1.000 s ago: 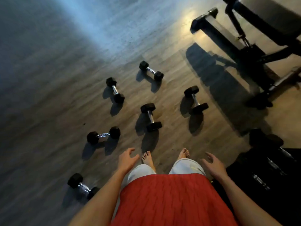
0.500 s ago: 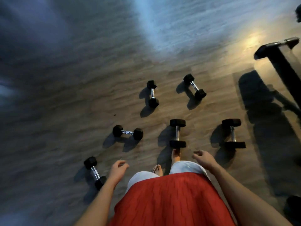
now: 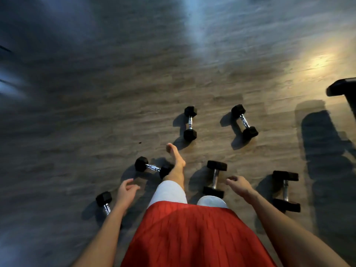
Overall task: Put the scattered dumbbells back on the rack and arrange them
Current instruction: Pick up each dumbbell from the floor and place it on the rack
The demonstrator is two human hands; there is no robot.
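The left forearm [image 3: 107, 230] hides the lower head of the dumbbell [image 3: 104, 199] at 8 o'clock. Five other dumbbells [image 3: 190, 123] lie on the floor [image 3: 115, 116], from centre to 4 o'clock. The left hand [image 3: 126, 191] and right hand [image 3: 239, 185] hang relaxed and empty.

We hold both bare forearms out low. Our left hand [image 3: 126, 191] hangs loosely curled and holds nothing. Our right hand [image 3: 239, 185] does the same, palm down. One bare foot [image 3: 176, 160] points ahead between them.
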